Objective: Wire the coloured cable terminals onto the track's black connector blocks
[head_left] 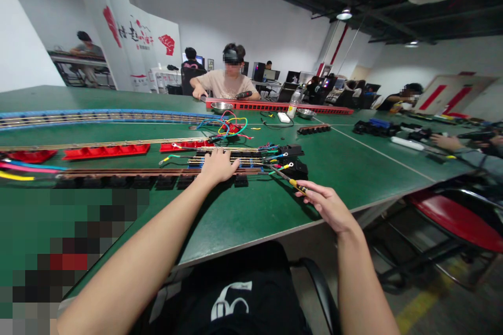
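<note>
My left hand (219,166) lies across a long rail assembly (168,171) with brown and brass-coloured strips on black supports. Its thumb is spread to the right and its fingers rest over the strips, the fingertips partly hidden. My right hand (324,201) is closed around the yellow and black handle of a screwdriver (293,182). The shaft points up and left, its tip at the wired right end of the assembly. There, black end blocks (294,170) sit beside short green, blue and white leads with ring terminals (291,165).
Behind lie red trays (106,152), a curved blue rail (98,119) and coloured wires (236,126). A long red rail (326,109), metal bowl (222,107) and bottle (293,104) stand farther back. A person (228,81) sits opposite; another person's hand (446,141) is at right.
</note>
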Motion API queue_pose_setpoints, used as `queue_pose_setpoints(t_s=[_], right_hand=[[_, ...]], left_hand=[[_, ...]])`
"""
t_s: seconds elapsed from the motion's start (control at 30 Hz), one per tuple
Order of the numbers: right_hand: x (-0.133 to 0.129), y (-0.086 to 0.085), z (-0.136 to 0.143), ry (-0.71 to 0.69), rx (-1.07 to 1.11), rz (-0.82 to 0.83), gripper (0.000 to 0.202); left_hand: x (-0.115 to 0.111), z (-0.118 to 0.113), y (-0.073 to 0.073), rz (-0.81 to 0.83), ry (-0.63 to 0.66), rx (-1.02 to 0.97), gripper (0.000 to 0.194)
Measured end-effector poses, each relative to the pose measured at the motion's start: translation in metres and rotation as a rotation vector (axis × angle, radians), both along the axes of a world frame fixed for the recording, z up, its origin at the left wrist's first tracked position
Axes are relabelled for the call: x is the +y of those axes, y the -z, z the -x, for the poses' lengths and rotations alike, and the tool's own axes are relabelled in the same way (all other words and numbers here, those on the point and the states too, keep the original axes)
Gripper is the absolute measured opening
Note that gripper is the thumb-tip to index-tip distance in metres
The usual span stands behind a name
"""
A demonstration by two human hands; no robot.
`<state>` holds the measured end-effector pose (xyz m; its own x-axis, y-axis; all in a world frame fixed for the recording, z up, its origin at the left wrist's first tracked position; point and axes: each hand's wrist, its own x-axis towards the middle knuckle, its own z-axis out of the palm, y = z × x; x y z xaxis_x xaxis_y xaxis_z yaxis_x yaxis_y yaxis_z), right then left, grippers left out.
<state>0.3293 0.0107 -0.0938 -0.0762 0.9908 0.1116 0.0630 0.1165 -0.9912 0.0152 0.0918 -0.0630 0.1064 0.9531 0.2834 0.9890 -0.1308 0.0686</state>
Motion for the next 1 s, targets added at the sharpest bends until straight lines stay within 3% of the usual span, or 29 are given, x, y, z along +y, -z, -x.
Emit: queue_pose_setpoints(t_s=[0.2,0.43,0.8,1.0], right_hand=[[0.001,0.0,-0.005,-0.043,-0.015,0.02,0.046],[-0.003,-0.005,-0.004,-0.072,-0.205,-0.059,0.049],[-0.014,-0.016,-0.001,-0.136,-0.415,-0.185,0.024],[-0.014,-0.012,-0.004,-0.105,-0.576,-0.278,0.014]], left_hand=[[-0.001,0.0,-0.002,0.011,-0.001,-0.003,0.058],[0.0,0.0,0.0,0.003,0.001,-0.004,0.06],[-0.003,0.0,-0.003,0.028,-0.008,-0.008,0.058],[-0.002,-0.001,-0.003,0.028,-0.008,-0.009,0.058]])
